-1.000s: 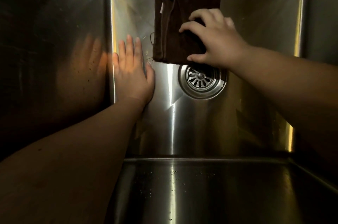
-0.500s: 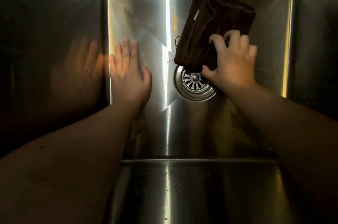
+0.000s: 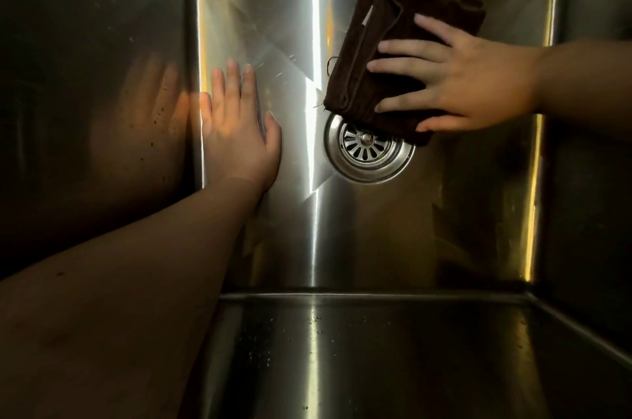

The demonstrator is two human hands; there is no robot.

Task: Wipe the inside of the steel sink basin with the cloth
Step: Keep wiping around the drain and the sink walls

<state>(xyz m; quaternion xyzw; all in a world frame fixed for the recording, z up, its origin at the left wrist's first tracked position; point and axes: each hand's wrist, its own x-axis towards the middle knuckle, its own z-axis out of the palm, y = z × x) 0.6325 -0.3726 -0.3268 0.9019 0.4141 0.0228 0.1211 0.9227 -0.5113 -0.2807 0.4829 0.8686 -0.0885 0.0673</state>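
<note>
Steel sink basin [image 3: 376,247] walls stood dim and speckled at left, where the left hand [image 3: 236,131] lay flat, fingers straight, on the floor. Overlapping the drain [image 3: 367,148], the folded cloth [image 3: 393,42] sat under the right hand [image 3: 472,83], whose spread fingers pressed it down. Wiping seemed partway: the near floor and walls probably remained. The rim was cut off.

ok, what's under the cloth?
The cloth covers basin floor and the upper-right rim of the drain strainer; whatever's on that steel is hidden. Right hand presses on top.
</note>
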